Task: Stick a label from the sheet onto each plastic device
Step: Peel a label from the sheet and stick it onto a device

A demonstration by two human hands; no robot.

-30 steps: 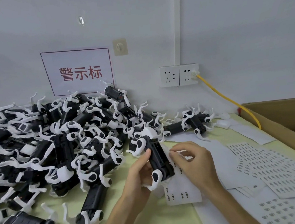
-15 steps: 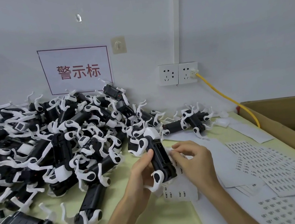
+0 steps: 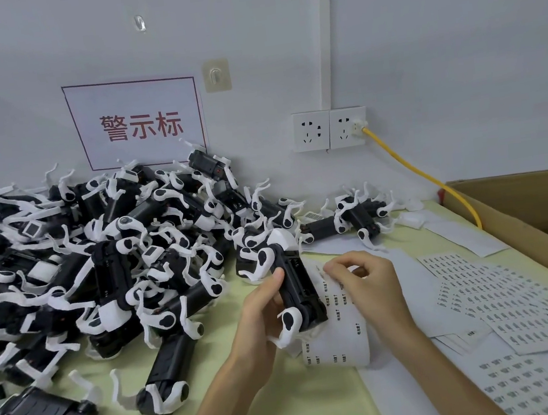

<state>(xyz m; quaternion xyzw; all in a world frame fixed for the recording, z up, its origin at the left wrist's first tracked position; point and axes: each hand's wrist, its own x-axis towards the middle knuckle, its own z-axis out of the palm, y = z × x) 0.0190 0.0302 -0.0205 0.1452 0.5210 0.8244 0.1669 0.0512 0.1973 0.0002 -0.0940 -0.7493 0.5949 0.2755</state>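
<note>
While the left hand [image 3: 261,315] grips a black-and-white plastic device [image 3: 298,287] from below, thumb pressed along its left side and fingers wrapped round underneath, the device is held tilted just above the middle of the pale green tabletop [image 3: 291,412], white nose pointing toward the back edge. A curled label sheet [image 3: 340,333] lies directly under and to the right of it, touching the device's right side, with only a few small printed labels left on it. The right hand [image 3: 368,285] hovers over that sheet with all fingers curled, thumb and forefinger pinched together at the sheet's upper part; whether a single label sits between them is too small to tell.

Heaped over the left half of the tabletop, up to the back edge against the wall, is a pile of devices [image 3: 100,263] of the same kind, white arms tangled. Two more devices [image 3: 357,221] lie apart at the back edge, below the wall sockets [image 3: 328,129], where a yellow cable [image 3: 416,169] is plugged in. Spare label sheets [image 3: 501,300] overlap along the right edge, beside a cardboard box [image 3: 524,204]. A red-lettered sign [image 3: 138,124] hangs on the wall behind the pile.
</note>
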